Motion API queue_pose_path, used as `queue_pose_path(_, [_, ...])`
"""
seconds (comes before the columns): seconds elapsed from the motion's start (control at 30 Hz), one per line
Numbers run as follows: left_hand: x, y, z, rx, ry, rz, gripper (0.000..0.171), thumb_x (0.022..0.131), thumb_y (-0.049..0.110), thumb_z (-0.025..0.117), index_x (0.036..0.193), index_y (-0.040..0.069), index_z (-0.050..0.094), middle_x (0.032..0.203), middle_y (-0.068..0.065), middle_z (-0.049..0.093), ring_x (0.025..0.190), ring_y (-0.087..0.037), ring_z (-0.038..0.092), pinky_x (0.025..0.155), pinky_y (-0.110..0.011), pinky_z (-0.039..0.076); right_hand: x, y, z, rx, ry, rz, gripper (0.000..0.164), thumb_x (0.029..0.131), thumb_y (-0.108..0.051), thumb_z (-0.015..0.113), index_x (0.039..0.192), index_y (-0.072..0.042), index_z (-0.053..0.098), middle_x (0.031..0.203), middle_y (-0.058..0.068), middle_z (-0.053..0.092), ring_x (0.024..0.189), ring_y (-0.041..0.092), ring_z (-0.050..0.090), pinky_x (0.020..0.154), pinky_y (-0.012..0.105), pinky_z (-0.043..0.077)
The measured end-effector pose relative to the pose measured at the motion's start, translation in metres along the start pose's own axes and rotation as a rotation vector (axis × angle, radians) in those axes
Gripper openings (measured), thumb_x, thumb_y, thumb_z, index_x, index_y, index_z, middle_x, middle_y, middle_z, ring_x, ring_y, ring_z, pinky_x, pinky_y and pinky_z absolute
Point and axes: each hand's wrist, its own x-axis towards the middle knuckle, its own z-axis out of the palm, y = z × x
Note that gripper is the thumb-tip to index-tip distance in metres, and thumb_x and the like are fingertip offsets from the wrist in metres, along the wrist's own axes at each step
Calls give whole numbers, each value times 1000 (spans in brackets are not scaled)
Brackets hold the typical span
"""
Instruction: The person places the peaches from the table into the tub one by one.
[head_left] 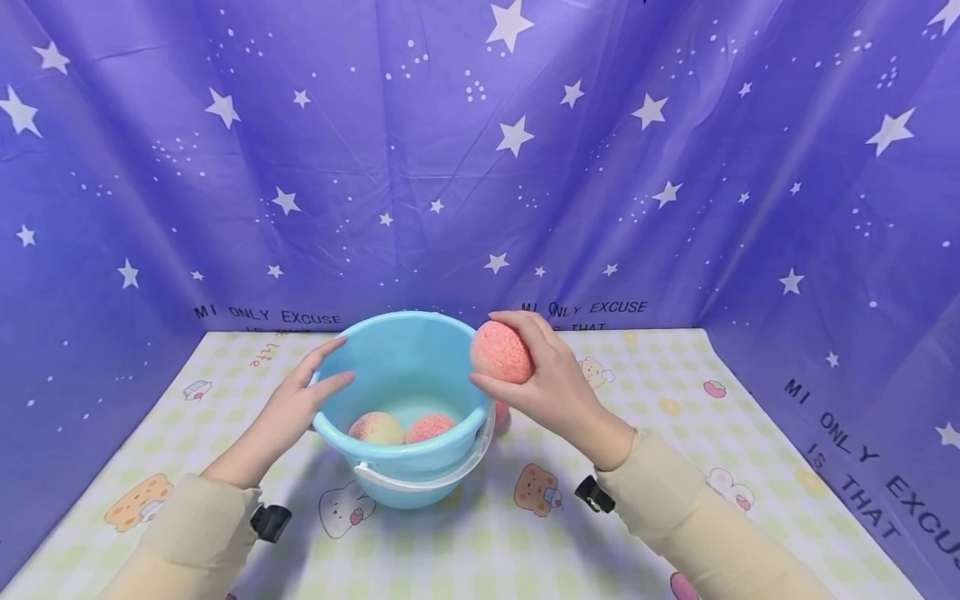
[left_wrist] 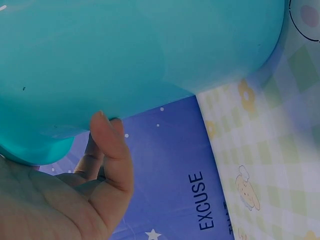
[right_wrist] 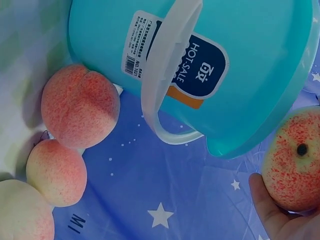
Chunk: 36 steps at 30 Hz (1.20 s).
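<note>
Sleeve (head_left: 690, 508) — peach (head_left: 501, 352) in right hand (head_left: 557, 385), perhaps against bucket (head_left: 412, 354)

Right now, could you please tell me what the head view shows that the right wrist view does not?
Only the head view shows two peaches inside the bucket and the left hand gripping it. Only the right wrist view shows the dark blue label and the held peach's dark spot. Both share the bucket, its white handle and the right hand holding that peach.
</note>
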Motion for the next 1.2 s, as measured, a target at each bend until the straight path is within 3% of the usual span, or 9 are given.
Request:
queue_pose_path(0.7, [1, -3, 0, 16, 0, 14, 70, 101, 35, 53, 160, 23, 17, 163, -23, 18, 118, -45, 59, 80, -42, 60, 9, -3, 11, 18, -46, -2, 67, 75, -28, 87, 133, -18, 55, 129, 4, 58, 112, 23, 63, 89, 43, 58])
queue_pose_path(1.2, [1, -2, -1, 14, 0, 12, 69, 101, 35, 53, 160, 23, 18, 162, -23, 20, 106, -38, 66, 70, -35, 60, 17, -6, 18, -2, -91, -34, 65, 76, -30, 85, 133, -18, 55, 128, 4, 59, 112, 22, 62, 88, 42, 58])
